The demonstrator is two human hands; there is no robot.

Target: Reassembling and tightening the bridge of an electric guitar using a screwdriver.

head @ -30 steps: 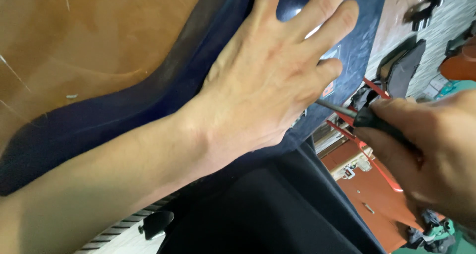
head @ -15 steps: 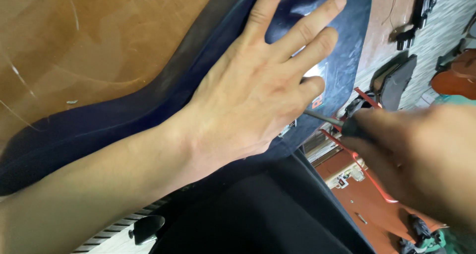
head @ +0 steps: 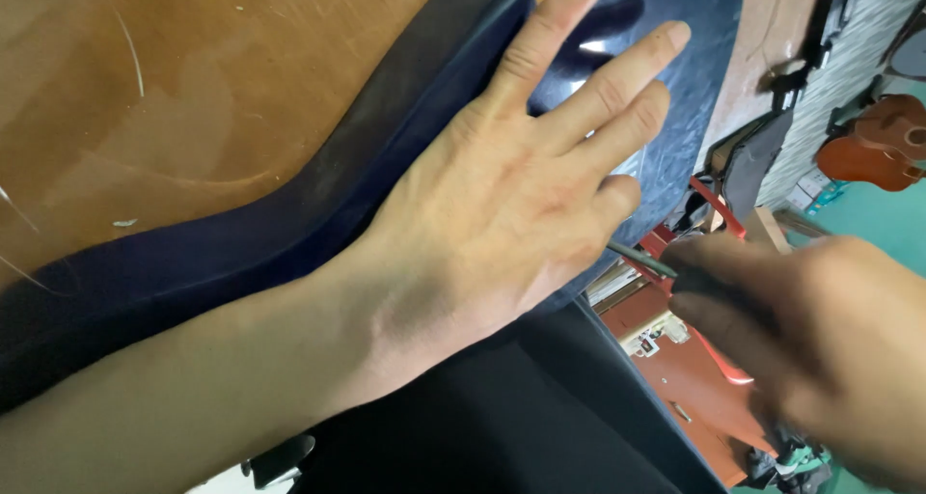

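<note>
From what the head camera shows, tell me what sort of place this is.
Probably a guitar repair workshop. The left hand lies flat on a glossy dark blue instrument body, the right hand holds a thin screwdriver to its edge, and small brown stringed instruments rest by the far wall.

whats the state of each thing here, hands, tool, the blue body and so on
left hand: flat, fingers spread, pressing on the blue body
right hand: blurred, gripping the tool
tool: thin metal shaft, tip hidden under the left hand
blue body: glossy, lying against the brown surface
ukulele: hanging in the background
</note>
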